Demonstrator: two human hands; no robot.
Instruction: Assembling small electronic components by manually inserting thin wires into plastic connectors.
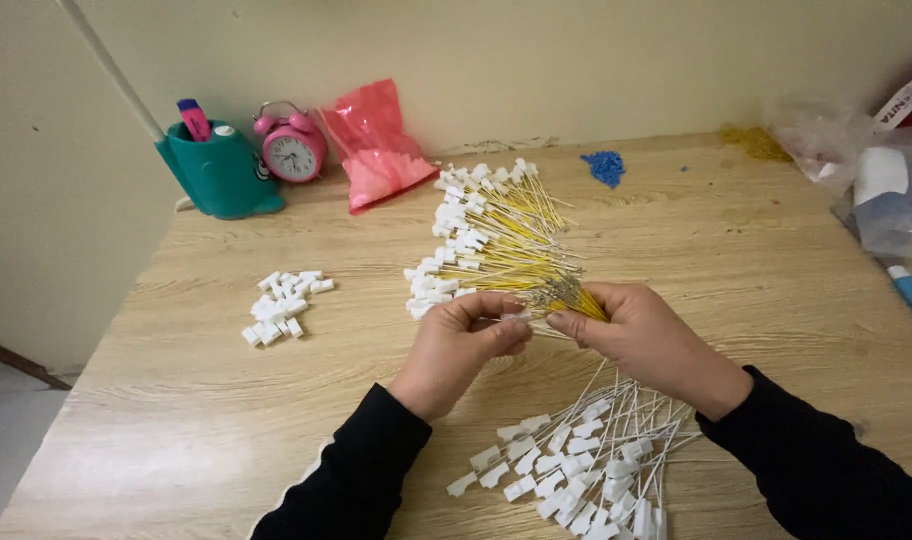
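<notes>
My right hand [644, 342] grips the bare ends of a fanned bundle of yellow wires with white plug ends [491, 240], which spreads away over the wooden table [736, 250]. My left hand [463, 342] pinches a small white piece at the bundle's gripped end, its fingertips touching those of the right hand. Below my hands lies a second pile of white wires with white plug ends [586, 460].
A heap of loose white plugs [281, 305] lies at the left. Along the back wall stand a teal pen holder [219, 170], a pink alarm clock [292, 148] and a pink plastic bag [379, 145]. Small blue pieces [605, 166] and clear bags [866, 170] sit at the right.
</notes>
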